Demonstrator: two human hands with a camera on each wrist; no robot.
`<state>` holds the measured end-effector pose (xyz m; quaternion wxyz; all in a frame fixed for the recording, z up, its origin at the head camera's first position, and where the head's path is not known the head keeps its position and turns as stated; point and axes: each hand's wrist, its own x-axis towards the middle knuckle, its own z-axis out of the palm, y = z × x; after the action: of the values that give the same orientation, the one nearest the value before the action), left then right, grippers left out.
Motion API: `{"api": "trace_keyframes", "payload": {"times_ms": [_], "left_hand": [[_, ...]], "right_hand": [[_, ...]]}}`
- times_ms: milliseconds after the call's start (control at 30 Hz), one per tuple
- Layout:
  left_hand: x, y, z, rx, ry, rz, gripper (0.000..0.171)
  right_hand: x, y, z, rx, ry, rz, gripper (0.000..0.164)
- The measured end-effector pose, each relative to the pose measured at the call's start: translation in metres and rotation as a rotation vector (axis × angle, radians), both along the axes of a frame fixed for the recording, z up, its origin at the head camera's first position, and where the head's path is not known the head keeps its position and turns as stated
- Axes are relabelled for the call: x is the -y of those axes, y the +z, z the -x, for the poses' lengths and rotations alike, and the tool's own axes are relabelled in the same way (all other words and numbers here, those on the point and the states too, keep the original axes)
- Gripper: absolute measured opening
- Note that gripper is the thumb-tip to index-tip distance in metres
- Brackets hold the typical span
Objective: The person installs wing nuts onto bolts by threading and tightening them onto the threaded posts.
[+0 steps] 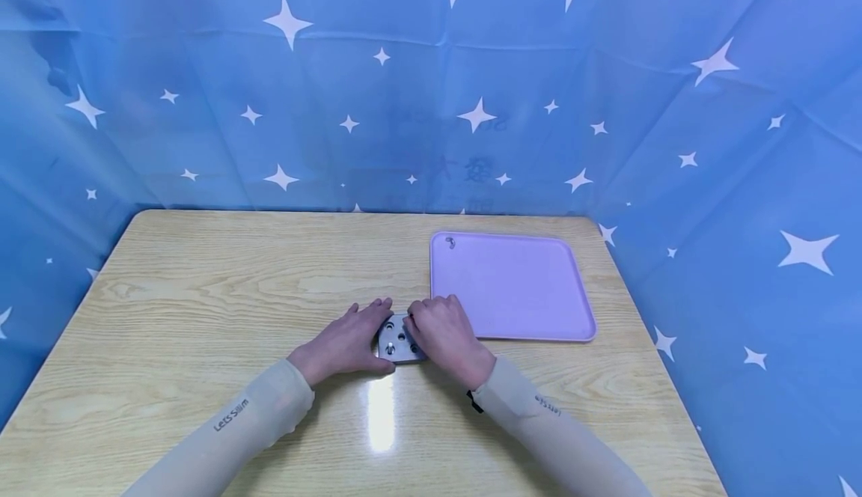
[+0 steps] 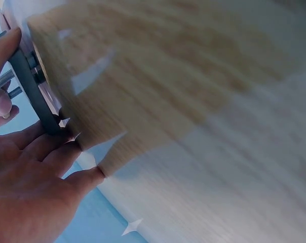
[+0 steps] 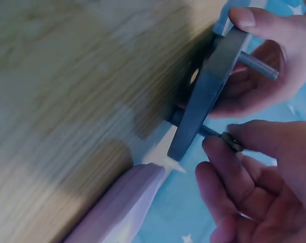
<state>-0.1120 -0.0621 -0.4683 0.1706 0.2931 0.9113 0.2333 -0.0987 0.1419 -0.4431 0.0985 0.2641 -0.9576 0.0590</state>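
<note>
Left hand [image 1: 346, 338], right hand [image 1: 447, 336]; metal plate [image 1: 403, 346] between.

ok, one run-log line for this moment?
left hand: grips metal plate | right hand: pinches nut at bolt end | purple tray: small metal part, far-left corner

Small curtained-off tabletop workspace, wider building unclear, blue star-print fabric backdrop [image 1: 417, 93] hanging behind and beside a wood-grain table [image 1: 202, 280], lilac tray [image 1: 512, 287] on top
</note>
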Motion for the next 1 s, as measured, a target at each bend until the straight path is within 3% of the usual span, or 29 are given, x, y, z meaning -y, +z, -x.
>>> {"api": "trace_keyframes", "payload": {"times_ms": [133, 333, 433, 600, 1000], "left_hand": [[0.000, 0.000, 0.000, -0.001, -0.007, -0.005, 0.098], [0.001, 0.002, 0.001, 0.006, -0.004, -0.009, 0.105], [0.001, 0.002, 0.001, 0.013, 0.000, -0.005, 0.104], [0.001, 0.002, 0.002, 0.014, -0.001, -0.002, 0.099], [0.000, 0.003, 0.001, 0.043, 0.017, -0.004, 0.098]], "right_hand": [[-0.008, 0.004, 0.000, 0.035, 0.074, -0.007, 0.036], [-0.027, 0.013, 0.004, 0.137, 0.349, -0.136, 0.047], [-0.033, 0.013, 0.007, 0.125, 0.427, -0.206, 0.051], [-0.035, 0.008, 0.010, 0.057, 0.440, -0.247, 0.044], [-0.024, 0.006, 0.013, 0.006, 0.355, -0.164, 0.017]]}}
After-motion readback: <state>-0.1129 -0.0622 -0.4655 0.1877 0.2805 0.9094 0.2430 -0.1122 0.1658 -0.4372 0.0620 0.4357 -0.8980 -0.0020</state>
